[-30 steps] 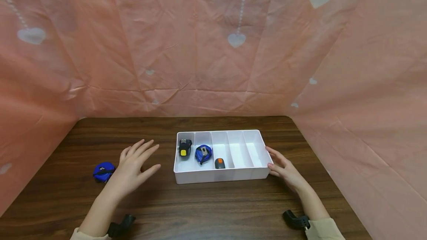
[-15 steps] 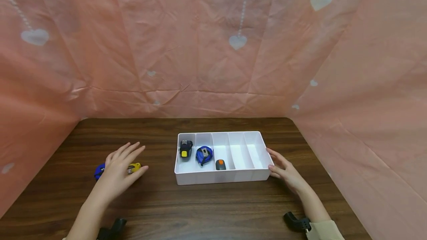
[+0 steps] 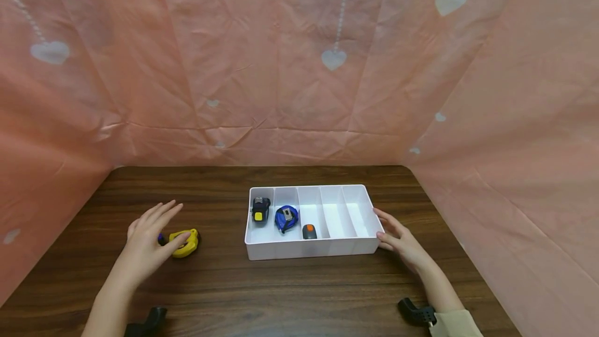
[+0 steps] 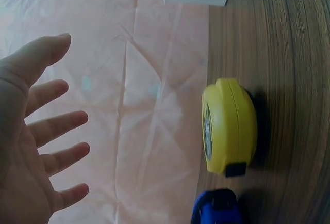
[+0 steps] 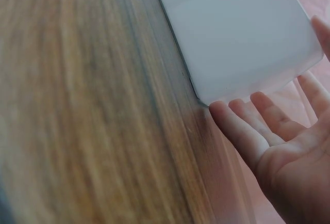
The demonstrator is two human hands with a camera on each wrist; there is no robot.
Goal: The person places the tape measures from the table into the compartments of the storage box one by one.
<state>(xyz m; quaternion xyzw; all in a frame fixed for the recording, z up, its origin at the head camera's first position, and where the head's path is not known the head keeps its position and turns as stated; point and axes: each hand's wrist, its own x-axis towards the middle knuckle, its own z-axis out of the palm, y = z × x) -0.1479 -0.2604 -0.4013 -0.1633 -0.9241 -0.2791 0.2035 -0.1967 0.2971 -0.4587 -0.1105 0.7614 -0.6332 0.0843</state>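
My left hand (image 3: 142, 248) hovers with fingers spread, holding nothing. Beside its thumb lies a yellow tape measure (image 3: 189, 245) on the table. A blue tape measure (image 4: 220, 211) lies close to the yellow one; in the head view my left hand hides most of it. With mostly straight fingers, my right hand (image 3: 402, 243) touches the right end of a white compartment box (image 3: 318, 247). From the left, its compartments hold a black tape measure with a yellow button (image 3: 260, 209), a blue tape measure (image 3: 286, 218) and a dark grey thing with an orange button (image 3: 309, 231), partly hidden by the front wall.
The wooden table (image 3: 299, 295) extends around the box, with bare wood between the box and the yellow tape measure. Pink cloth (image 3: 299, 92) with pale hearts hangs behind the table and along its sides. A black wrist mount (image 3: 416, 312) sits on the right wrist.
My left hand has moved left and slightly down, uncovering the yellow tape measure and covering most of the loose blue one. My right hand stays at the box.
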